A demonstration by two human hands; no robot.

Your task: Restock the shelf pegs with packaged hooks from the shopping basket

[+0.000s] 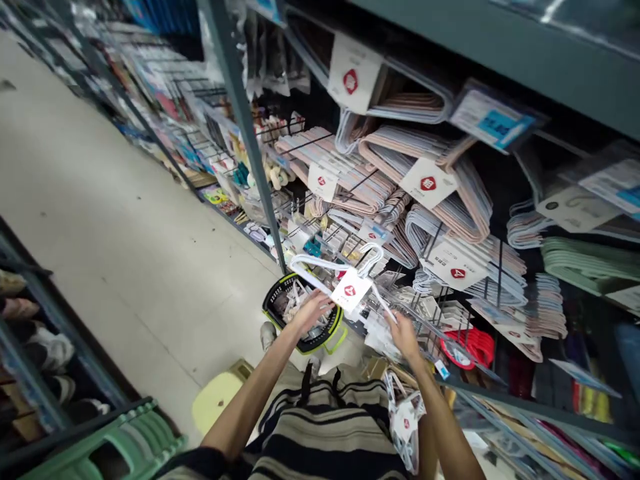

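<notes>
A pack of white clothes hangers [320, 263] with a square white card label [351, 291] is held up in front of me, hooks toward the shelf. My left hand [314, 312] grips its lower bar beside the label. At the other end, the fingers of my right hand [403, 333] close on the hanger's corner. A second labelled hanger pack [404, 427] hangs beside my right forearm; how it is held there is hidden. Below my left hand, a black basket with a lime-green rim [273, 291] stands on the floor with mixed small goods inside.
Shelf racks on the right carry several hanger packs, pink and grey ones [425, 180] and green ones [585, 263]. A grey upright post [250, 133] rises near the basket. A yellow stool [217, 403] and green plastic items [115, 447] are at lower left, by the pale aisle floor [150, 247].
</notes>
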